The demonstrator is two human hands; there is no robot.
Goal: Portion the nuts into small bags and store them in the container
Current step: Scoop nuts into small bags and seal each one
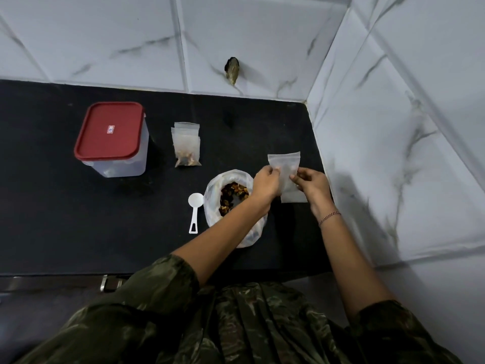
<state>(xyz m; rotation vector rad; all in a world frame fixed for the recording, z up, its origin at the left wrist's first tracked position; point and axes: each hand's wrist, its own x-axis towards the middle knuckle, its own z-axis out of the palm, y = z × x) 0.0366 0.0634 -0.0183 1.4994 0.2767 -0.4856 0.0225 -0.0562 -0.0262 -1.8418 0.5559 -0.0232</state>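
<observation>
Left hand (266, 181) and right hand (312, 183) pinch an empty small clear zip bag (284, 164), three o'clock from the open plastic sack of nuts (233, 195); next, I'd say, prise its mouth open.

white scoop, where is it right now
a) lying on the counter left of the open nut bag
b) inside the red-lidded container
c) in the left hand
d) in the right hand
A: the white scoop lies on the black counter just left of the open nut bag, while the left hand and right hand both hold an empty small bag.
</observation>
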